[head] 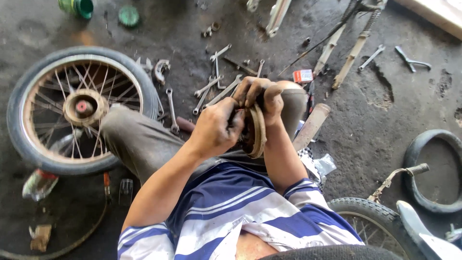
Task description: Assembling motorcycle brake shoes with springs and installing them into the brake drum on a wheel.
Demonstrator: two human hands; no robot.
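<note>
I sit on a dirty workshop floor with my knees up. Both hands hold a round, rusty brake plate (256,132) with curved shoes, on edge above my lap. My left hand (215,129) is closed against its left face, fingers curled into the inside. My right hand (260,96) grips its upper rim from the far side, thumb across the top. What the left fingers pinch inside the plate is hidden.
A spoked wheel with tyre (72,108) lies at left. Several wrenches (211,86) are scattered ahead on the floor. A loose tyre (428,168) and another wheel (370,219) lie at right, with fork tubes (344,58) at the back and a green container (77,7) far left.
</note>
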